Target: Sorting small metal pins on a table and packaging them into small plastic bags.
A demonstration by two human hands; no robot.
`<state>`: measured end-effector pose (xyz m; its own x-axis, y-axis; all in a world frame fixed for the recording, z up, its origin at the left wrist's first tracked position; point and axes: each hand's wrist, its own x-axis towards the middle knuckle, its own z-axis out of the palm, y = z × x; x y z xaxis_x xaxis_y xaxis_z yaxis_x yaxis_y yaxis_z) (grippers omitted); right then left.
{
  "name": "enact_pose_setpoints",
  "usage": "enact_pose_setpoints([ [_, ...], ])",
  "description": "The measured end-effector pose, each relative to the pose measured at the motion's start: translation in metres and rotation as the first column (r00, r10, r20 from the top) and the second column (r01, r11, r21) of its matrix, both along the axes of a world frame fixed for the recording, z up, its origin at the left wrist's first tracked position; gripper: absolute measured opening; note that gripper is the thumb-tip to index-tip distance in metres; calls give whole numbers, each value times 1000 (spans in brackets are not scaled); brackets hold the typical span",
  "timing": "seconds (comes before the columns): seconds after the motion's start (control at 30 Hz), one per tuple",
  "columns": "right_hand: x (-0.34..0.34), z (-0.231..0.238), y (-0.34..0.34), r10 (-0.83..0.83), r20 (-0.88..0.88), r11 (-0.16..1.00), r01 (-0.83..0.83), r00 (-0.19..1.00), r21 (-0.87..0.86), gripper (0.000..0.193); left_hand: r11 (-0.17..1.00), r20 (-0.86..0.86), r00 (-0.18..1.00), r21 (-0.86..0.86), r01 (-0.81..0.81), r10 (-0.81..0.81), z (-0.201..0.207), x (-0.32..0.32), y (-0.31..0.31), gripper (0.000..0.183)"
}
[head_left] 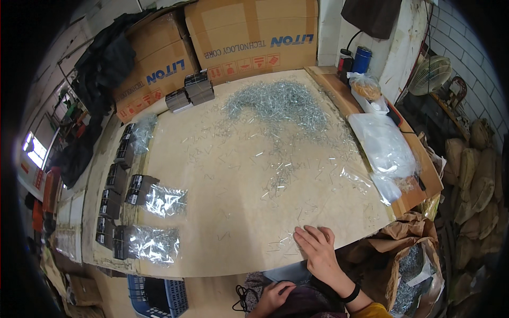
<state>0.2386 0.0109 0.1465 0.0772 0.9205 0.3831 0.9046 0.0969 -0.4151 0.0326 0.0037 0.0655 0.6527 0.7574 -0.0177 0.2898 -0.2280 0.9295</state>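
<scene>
My right hand (319,255) lies on the near edge of the pale table board (212,212), fingers stretched and resting palm down. Beside its fingertips are a few thin, bent metal wire pieces (283,244). Low by my lap, off the board, my left hand (273,297) has its fingers curled in; what they hold, if anything, I cannot make out. A large heap of the same shiny wire pieces (281,106) covers the far part of the board, with more scattered toward the middle. Clear bags of wire pieces (155,245) lie at the left with dark printed cards (121,242) at their ends.
Stacks of dark cards (199,89) stand at the back left before large cardboard boxes (254,40). Clear plastic bags (382,143) lie on the right wooden ledge (419,196). A paper sack (389,241) of wire pieces sits at lower right; a blue basket (177,297) is below the board.
</scene>
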Motion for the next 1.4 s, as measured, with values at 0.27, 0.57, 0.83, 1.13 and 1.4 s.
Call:
enact_pose_setpoints([
  [0.27, 8, -1, 6, 39, -93, 998, -35, 995, 44, 59, 999, -13, 1000, 31, 16, -16, -2, -1, 1, 11],
  [0.57, 28, 6, 1, -93, 10, 995, 93, 996, 23, 52, 1000, -72, 997, -15, 5, -6, 0, -3, 1, 12],
  [0.83, -27, -3, 12, 47, -336, 991, -4, 941, 130, 43, 999, -50, 999, 30, 15, -13, -7, -4, -1, 11],
  [1.13, -24, -17, -15, 383, -161, 918, -355, 910, 179, 32, 953, -118, 987, 273, 134, -105, -16, -13, -1, 13],
  [1.4, -15, 11, 49, 339, -92, 941, -338, 936, 23, 38, 999, 38, 998, 24, 47, -48, -3, -2, 1, 13],
])
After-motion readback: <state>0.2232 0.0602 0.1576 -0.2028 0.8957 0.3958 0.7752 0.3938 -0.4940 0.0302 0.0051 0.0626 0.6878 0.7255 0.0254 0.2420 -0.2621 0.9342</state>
